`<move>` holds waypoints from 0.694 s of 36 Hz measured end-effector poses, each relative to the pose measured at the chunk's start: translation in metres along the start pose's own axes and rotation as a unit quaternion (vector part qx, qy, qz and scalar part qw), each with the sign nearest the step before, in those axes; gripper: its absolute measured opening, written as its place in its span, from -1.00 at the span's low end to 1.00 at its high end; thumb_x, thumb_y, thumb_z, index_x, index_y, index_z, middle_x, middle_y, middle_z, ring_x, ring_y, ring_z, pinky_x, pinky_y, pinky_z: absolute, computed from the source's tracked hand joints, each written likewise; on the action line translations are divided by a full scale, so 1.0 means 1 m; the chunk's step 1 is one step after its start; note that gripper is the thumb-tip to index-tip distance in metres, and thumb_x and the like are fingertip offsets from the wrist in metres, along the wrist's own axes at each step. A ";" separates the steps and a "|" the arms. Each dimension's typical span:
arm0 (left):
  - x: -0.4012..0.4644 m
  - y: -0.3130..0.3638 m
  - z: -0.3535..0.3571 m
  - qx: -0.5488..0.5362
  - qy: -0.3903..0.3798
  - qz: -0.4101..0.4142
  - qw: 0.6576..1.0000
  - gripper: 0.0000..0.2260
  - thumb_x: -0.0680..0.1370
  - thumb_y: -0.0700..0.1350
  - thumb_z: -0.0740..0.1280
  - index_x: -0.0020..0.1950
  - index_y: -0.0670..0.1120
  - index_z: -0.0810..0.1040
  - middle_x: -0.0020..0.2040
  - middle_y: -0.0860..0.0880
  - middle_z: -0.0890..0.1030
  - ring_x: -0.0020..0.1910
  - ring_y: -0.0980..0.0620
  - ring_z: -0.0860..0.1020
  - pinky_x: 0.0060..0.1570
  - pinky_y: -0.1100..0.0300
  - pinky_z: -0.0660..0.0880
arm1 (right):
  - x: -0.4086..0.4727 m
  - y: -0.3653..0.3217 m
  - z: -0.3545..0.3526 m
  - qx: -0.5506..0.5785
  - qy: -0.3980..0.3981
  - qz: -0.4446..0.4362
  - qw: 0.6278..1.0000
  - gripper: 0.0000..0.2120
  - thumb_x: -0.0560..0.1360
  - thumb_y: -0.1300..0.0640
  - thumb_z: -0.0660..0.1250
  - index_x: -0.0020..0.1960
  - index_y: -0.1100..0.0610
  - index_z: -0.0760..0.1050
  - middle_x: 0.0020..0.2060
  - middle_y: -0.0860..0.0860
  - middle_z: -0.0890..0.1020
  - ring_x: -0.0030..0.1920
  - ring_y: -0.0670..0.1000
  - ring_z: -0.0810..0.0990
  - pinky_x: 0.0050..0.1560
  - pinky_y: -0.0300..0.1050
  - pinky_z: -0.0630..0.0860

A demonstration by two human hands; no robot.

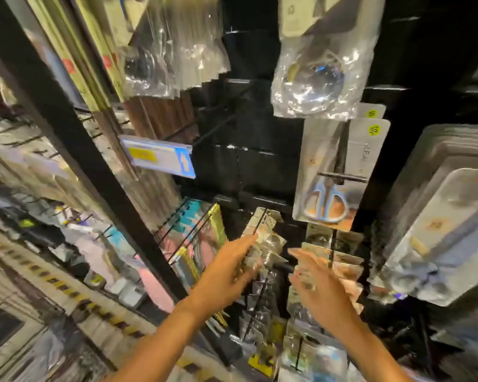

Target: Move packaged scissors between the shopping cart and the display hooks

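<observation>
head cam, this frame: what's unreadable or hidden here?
- Shopping cart: not in the head view at all.
- Left hand grip on the hanging packages: motion blur hides the fingertips.
- Right hand: blurred; whether it touches the packs behind it is unclear.
- Price tag: print smeared, unreadable.
- Scissors pack label: too blurred to read.
- Hook tip under the left hand: covered by packages.
</observation>
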State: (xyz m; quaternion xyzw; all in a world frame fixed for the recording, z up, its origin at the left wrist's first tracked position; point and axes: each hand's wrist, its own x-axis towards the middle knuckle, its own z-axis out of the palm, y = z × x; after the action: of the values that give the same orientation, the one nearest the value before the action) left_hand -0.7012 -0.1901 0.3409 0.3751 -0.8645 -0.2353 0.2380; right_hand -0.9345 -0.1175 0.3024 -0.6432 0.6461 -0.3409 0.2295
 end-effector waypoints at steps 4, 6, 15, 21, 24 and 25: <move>-0.063 -0.003 -0.006 0.046 0.014 -0.029 0.998 -0.38 0.59 -0.15 0.37 0.60 0.06 0.21 0.55 0.11 0.27 0.54 0.18 0.22 0.51 0.19 0.23 | -0.009 -0.017 0.029 -0.026 -0.056 -0.058 0.996 -0.57 0.63 -0.07 0.27 0.45 -0.33 0.29 0.42 -0.47 0.24 0.39 -0.47 0.16 0.42 -0.41 0.12; -0.099 -0.004 -0.008 0.048 0.021 -0.043 0.998 -0.40 0.59 -0.13 0.36 0.59 0.02 0.23 0.55 0.07 0.28 0.54 0.15 0.23 0.50 0.28 0.20 | -0.015 -0.029 0.046 -0.025 -0.085 -0.078 0.993 -0.56 0.63 -0.06 0.27 0.46 -0.33 0.27 0.41 -0.47 0.23 0.39 -0.51 0.11 0.39 -0.50 0.04; -0.264 -0.032 -0.025 0.063 0.063 -0.215 0.973 -0.49 0.65 -0.10 0.26 0.58 0.11 0.22 0.56 0.21 0.20 0.55 0.21 0.18 0.44 0.28 0.27 | -0.054 -0.090 0.153 -0.014 -0.264 -0.187 0.946 -0.57 0.63 -0.03 0.28 0.47 -0.23 0.32 0.39 -0.48 0.21 0.43 -0.38 0.16 0.44 -0.34 0.18; -0.375 -0.047 -0.038 0.050 0.122 -0.314 0.940 -0.48 0.65 -0.06 0.27 0.57 0.21 0.21 0.56 0.25 0.20 0.53 0.26 0.19 0.40 0.34 0.29 | -0.091 -0.140 0.225 0.004 -0.313 -0.236 0.920 -0.59 0.59 -0.05 0.25 0.42 -0.02 0.48 0.34 -0.20 0.48 0.34 -0.17 0.42 0.33 -0.59 0.12; -0.429 -0.055 -0.044 0.044 0.138 -0.360 0.922 -0.49 0.63 -0.04 0.28 0.56 0.16 0.25 0.53 0.20 0.28 0.40 0.13 0.40 0.25 0.44 0.30 | -0.113 -0.165 0.261 0.005 -0.353 -0.230 0.907 -0.57 0.59 -0.05 0.25 0.44 -0.03 0.44 0.33 -0.28 0.41 0.35 -0.21 0.38 0.32 -0.57 0.13; -0.450 -0.059 -0.045 0.035 0.151 -0.376 0.914 -0.49 0.63 -0.04 0.29 0.56 0.15 0.26 0.49 0.16 0.35 0.31 0.07 0.46 0.23 0.41 0.31 | -0.122 -0.171 0.273 -0.001 -0.370 -0.231 0.900 -0.56 0.59 -0.08 0.23 0.45 -0.07 0.41 0.35 -0.30 0.39 0.37 -0.25 0.35 0.35 -0.52 0.15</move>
State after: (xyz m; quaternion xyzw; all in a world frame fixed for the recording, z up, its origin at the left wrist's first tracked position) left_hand -0.3707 0.1065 0.2355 0.7114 -0.6215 -0.2173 0.2460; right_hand -0.6099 -0.0268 0.2300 -0.8546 0.3483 -0.1213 0.3656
